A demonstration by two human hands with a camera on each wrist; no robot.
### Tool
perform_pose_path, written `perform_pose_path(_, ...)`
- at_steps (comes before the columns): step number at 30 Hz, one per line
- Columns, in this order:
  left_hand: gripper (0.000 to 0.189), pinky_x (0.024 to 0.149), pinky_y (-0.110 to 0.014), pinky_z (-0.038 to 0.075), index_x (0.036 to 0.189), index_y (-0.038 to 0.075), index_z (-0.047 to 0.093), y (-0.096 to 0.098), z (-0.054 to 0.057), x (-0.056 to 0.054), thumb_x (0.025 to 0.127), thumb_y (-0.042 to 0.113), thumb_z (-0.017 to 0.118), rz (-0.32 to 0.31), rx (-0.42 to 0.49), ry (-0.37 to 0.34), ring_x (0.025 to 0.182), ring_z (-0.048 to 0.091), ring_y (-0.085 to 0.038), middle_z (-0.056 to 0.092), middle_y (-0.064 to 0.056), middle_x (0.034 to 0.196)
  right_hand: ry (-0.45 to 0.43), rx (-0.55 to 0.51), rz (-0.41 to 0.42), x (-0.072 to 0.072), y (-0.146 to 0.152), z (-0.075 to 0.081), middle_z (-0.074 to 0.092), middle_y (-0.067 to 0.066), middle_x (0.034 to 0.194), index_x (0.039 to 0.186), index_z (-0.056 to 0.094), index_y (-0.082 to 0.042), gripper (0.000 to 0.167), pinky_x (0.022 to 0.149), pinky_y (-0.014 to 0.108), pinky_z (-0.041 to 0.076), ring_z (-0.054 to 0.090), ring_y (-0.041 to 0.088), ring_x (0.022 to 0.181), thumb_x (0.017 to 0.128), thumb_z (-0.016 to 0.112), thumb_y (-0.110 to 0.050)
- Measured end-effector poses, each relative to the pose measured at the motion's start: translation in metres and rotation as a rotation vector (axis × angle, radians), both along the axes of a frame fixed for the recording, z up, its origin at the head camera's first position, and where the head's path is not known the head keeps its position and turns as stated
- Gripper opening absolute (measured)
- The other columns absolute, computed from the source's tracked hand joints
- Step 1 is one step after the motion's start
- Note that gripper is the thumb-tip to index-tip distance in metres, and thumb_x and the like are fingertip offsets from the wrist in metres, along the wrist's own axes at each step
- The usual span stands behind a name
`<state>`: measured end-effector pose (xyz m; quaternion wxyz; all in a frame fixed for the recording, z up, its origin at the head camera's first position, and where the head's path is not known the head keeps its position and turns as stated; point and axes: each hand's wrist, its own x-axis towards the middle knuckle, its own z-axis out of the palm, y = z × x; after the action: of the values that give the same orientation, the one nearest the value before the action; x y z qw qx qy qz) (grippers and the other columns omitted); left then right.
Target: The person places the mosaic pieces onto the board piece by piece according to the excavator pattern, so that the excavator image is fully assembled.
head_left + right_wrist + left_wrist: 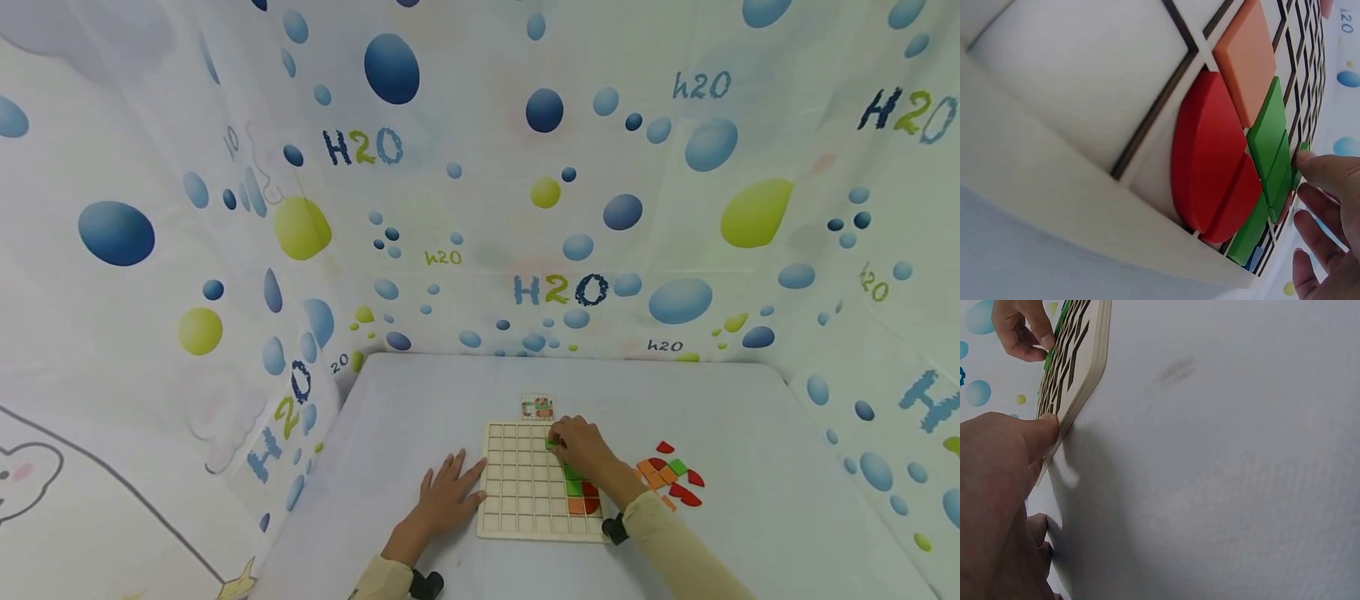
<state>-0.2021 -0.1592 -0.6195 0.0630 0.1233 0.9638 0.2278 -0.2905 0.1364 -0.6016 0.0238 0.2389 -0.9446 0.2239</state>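
Note:
A wooden grid board (517,487) lies flat on the table. My right hand (585,448) is over its far right part, thumb and fingertips pinching a green tile (551,446) right at the grid. In the right wrist view, the held tile (1304,149) shows only partly behind the thumb. Down the board's right side sit green square tiles (573,483), red curved pieces (591,500) and an orange tile (576,506). My left hand (447,502) rests on the table with fingers spread, its fingertips at the board's left edge; its thumb (1044,434) touches that edge.
Right of the board lie several loose pieces: orange squares (655,477), a green square (677,467) and red curved pieces (686,495). A small printed pattern card (537,407) lies beyond the board's far edge. A patterned curtain (480,208) hangs behind the table.

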Motion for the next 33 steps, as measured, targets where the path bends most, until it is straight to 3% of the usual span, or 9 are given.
perform_pose_path(10,0.059,0.121,-0.078,0.014,0.159,0.022,0.048,0.001,0.002,0.002,0.106,0.044,0.059,-0.003,0.007,0.002,0.158,0.025,-0.048,0.031,-0.022,0.171,0.088,0.039,0.019,-0.002,-0.001,-0.01,0.066,-0.003,0.093,0.1,0.072,-0.017,0.011,0.073,0.043,0.05,0.057,0.018,0.084,0.094,0.081,-0.019)
perform_pose_path(23,0.06,0.122,-0.076,0.014,0.16,0.023,0.047,0.002,0.004,0.0,0.106,0.045,0.059,0.0,0.0,-0.004,0.159,0.024,-0.046,0.03,-0.021,0.171,0.17,0.105,0.016,0.003,-0.001,0.0,0.067,-0.001,0.091,0.095,0.073,-0.017,0.013,0.073,0.046,0.052,0.06,0.021,0.083,0.09,0.085,-0.017)
perform_pose_path(28,0.059,0.121,-0.076,0.014,0.16,0.022,0.047,0.002,0.003,0.001,0.106,0.043,0.059,0.004,0.004,0.008,0.158,0.025,-0.048,0.031,-0.022,0.171,0.148,0.074,-0.01,0.007,0.005,0.006,0.064,0.0,0.092,0.095,0.074,-0.015,0.01,0.072,0.047,0.05,0.059,0.021,0.084,0.092,0.083,-0.015)
perform_pose_path(33,0.058,0.121,-0.076,0.015,0.159,0.021,0.049,0.001,0.003,0.002,0.106,0.042,0.06,0.01,0.006,0.004,0.157,0.026,-0.048,0.031,-0.023,0.17,0.078,0.081,-0.111,0.006,0.027,0.008,0.065,0.006,0.1,0.102,0.072,-0.013,0.01,0.075,0.051,0.051,0.061,0.027,0.091,0.096,0.079,-0.016)
